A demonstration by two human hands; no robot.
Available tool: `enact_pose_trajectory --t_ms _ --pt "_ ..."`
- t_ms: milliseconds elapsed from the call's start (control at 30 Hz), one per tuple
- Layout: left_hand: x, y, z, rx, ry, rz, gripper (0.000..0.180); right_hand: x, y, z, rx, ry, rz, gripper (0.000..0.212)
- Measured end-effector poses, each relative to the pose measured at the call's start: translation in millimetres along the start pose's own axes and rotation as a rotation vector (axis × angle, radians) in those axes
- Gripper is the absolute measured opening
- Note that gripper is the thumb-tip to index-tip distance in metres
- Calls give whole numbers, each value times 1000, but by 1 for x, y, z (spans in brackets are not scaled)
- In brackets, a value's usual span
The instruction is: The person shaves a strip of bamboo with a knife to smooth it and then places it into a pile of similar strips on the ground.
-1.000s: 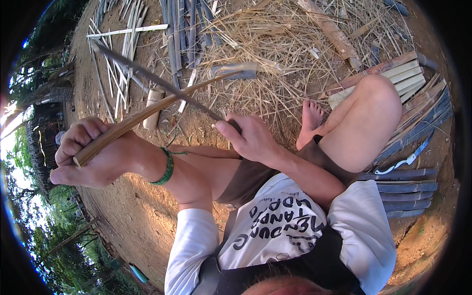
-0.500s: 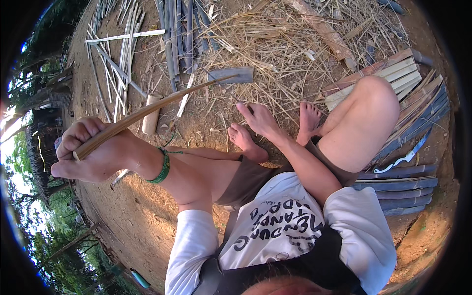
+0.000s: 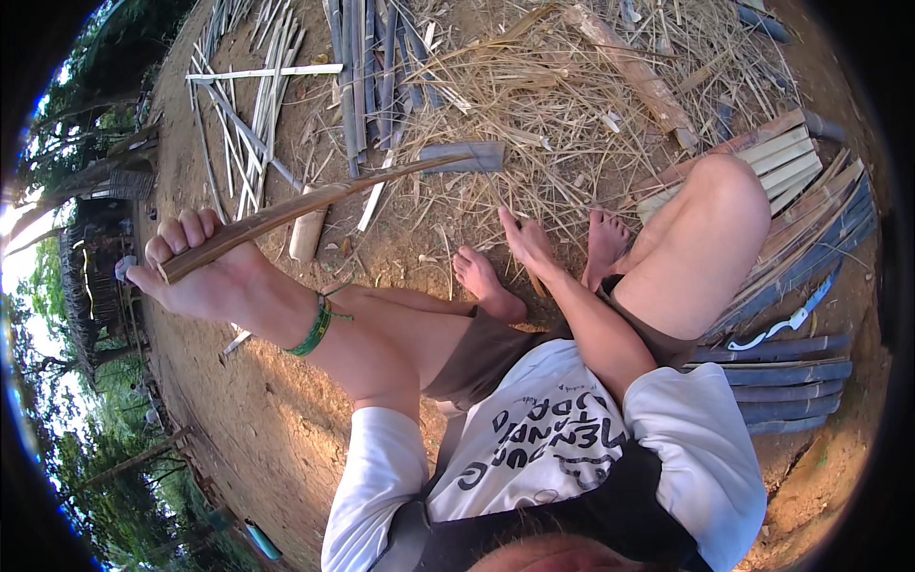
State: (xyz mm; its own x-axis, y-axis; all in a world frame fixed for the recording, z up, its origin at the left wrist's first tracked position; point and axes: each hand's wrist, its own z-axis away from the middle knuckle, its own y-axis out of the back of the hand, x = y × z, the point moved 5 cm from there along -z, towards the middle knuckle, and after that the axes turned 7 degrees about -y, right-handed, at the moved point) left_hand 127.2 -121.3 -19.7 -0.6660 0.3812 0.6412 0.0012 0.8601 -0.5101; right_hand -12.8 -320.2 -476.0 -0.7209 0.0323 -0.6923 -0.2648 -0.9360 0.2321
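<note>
My left hand is raised out to the left and shut on the wooden handle of a long chopping tool. Its flat metal blade points right, over the straw. A green band circles that wrist. My right hand reaches down to the dirt between my two bare feet, fingers stretched out and apart, holding nothing. My bent right knee rises just right of it.
Pale bamboo strips lie at the upper left, dark slats beside them. Dry shavings cover the ground ahead. Split bamboo is stacked on the right, with a curved white-handled knife and dark slats below.
My right hand let go of the thin dark strip it held across the tool and dropped to the ground by my feet. The tool's blade end has swung slightly to the right.
</note>
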Motion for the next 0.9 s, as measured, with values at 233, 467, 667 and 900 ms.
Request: enact_pose_trajectory --t_ms 233,467,667,900 --pt "-4 -32 8 -430 73 284 56 -22 1 10 -67 149 -185 68" --pt "-11 -43 2 -741 94 388 31 -73 6 58 -108 309 -209 73" --pt "-1 -50 15 -209 -316 -67 33 -162 37 152 -259 540 -365 54" --pt "7 -78 46 -187 -731 -401 36 -238 67 246 -370 853 -391 48"
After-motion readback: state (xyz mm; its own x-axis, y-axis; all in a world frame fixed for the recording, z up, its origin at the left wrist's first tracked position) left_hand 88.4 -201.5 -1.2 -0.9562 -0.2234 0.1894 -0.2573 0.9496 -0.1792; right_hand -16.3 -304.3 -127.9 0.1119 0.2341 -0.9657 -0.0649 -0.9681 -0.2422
